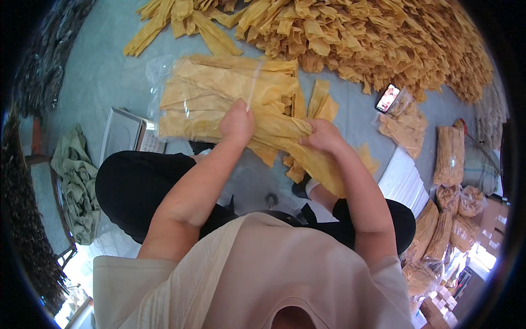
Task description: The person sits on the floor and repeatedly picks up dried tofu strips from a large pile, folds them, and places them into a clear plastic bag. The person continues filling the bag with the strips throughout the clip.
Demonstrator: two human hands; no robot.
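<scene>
A clear plastic bag (155, 90) lies in front of me, packed with long, flat yellow dried strips (203, 90) that look like tofu skin. My left hand (238, 120) is closed on the near side of the bag's mouth, its thumb on the plastic edge. To its right, my right hand (322, 135) is closed around a bunch of yellow strips (290, 134) that reaches into the bag. The bunch's loose ends hang below my right hand towards my foot. Other strip ends stick out of the bag's mouth on the far right side.
A big heap of yellow strips (350, 38) covers the far right floor. A scale (123, 134) stands left of the bag. At right are a lit phone (388, 98), a bag of pieces (404, 129), white plastic sheets (404, 178) and several filled bags (450, 156). Green cloth (79, 181) lies left.
</scene>
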